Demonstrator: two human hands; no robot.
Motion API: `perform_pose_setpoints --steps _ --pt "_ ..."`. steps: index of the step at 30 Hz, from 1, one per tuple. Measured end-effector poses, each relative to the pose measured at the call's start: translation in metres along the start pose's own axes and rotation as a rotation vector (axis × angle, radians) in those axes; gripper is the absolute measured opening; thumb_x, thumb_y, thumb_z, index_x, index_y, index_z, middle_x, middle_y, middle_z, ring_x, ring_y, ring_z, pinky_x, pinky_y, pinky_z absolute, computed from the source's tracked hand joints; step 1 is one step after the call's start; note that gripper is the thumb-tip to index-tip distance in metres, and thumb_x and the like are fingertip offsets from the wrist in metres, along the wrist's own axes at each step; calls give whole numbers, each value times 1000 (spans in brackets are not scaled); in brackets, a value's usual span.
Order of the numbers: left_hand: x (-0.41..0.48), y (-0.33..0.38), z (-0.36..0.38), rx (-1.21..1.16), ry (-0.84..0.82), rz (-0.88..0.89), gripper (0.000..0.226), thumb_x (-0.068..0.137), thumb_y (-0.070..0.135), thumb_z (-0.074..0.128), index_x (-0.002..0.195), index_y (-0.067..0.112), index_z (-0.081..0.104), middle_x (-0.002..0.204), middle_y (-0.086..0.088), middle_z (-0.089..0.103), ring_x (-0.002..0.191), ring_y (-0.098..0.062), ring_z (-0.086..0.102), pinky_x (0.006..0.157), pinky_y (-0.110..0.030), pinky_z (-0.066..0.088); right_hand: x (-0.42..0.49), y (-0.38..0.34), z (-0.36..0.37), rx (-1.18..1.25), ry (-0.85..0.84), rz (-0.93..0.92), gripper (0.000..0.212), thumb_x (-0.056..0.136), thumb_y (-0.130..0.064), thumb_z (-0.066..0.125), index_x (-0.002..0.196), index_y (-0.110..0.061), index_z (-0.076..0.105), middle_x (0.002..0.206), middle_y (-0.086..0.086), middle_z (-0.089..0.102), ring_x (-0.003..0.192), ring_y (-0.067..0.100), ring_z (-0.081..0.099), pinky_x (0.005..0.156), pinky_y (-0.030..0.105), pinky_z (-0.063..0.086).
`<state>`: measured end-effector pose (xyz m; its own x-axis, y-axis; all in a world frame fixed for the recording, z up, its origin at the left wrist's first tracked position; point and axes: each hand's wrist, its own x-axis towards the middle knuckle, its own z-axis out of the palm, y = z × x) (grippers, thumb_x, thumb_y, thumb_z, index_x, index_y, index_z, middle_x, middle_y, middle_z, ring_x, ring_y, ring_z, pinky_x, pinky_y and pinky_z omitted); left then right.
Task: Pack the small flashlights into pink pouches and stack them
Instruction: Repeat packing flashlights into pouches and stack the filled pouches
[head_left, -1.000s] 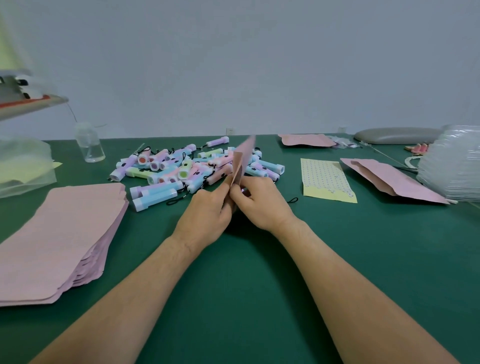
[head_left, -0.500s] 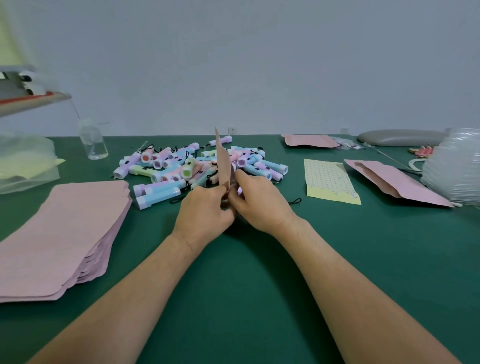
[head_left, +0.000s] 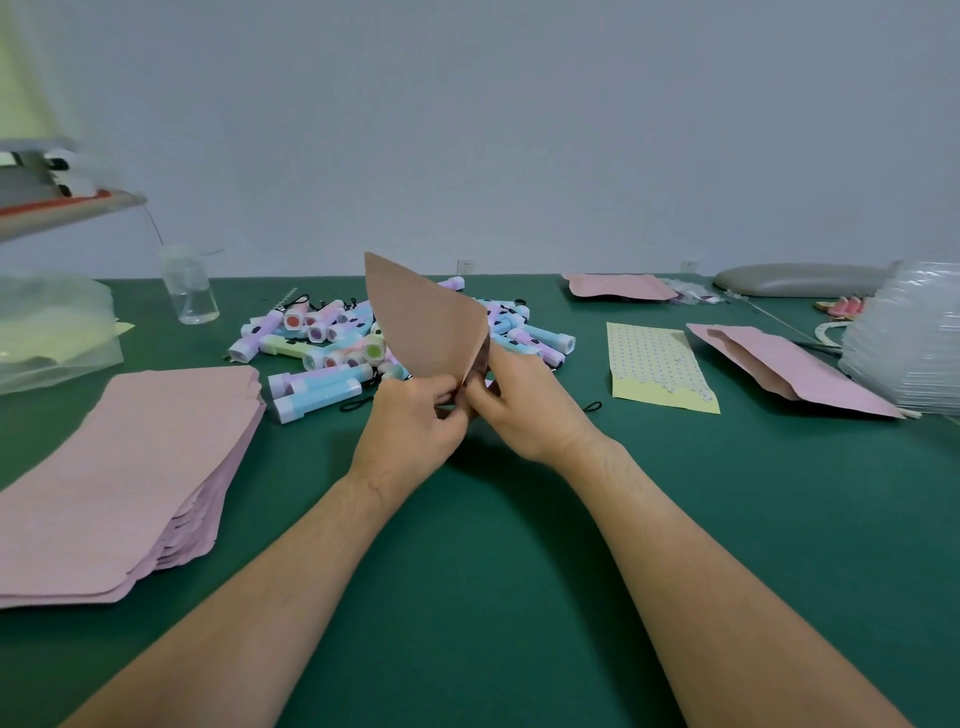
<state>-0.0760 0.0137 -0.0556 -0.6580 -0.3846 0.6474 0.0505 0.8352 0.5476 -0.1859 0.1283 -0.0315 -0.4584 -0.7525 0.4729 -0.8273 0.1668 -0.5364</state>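
Green desk (head_left: 519, 597) carries everything. Landmark = flashlight pile (head_left: 332, 338), mid-desk toward the wall.
- Stack of flat pink pouches (head_left: 119, 467): left of the pile, on its near side, edges fanned.
- Clear plastic stack (head_left: 904, 343): far right of the pile, at the frame edge.
- Loose pink pouches (head_left: 789, 369): right of the pile, overlapping, just beside the plastic stack.
- Held pouch (head_left: 421, 322): lifted in front of the pile, tilted, lower end down, hides part of the pile.
- Dotted sticker sheet (head_left: 660, 364): flat, right of the pile, between it and the loose pouches.
- Left hand (head_left: 410, 431): just in front of the pile, fingers curled, pinching the held pouch's lower edge.
- Right hand (head_left: 524, 410): touching the left hand, pinching the same edge from the other side. Something dark at the pouch's lower end, can't tell what.
- Clear bottle (head_left: 189, 291): upright, left of the pile, toward the wall.
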Motion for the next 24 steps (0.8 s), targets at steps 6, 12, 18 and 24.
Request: perform_pose_setpoints --steps 6,12,18,24 --pt "-1 6 -14 22 -18 211 7 87 4 78 83 10 80 73 6 75 67 -9 70 66 -27 56 -5 1 -1 86 24 -26 24 96 -24 48 73 -24 42 67 -7 53 59 11 41 56 31 41" --pt "0 6 -12 170 57 274 6 87 4 75 83 6 79 71 -4 75 60 -24 69 61 -40 56 -2 2 0 106 -7 54 33 100 -27 46 74 -7 48 65 7 54 58 25 43 60 51 46" --pt "0 3 -5 181 44 171 16 86 5 71 96 11 83 66 -8 72 51 -30 60 55 -41 54 2 1 7 52 -1 131 36 95 -41 43 73 -13 49 68 8 58 64 33 53 63 53 51" --pt "1 -1 4 7 84 35 16 92 9 70 91 16 84 66 2 72 60 -24 66 60 -40 56 6 5 17 139 41 154 31 96 -36 46 70 -18 47 64 -1 56 55 14 43 54 37 42"
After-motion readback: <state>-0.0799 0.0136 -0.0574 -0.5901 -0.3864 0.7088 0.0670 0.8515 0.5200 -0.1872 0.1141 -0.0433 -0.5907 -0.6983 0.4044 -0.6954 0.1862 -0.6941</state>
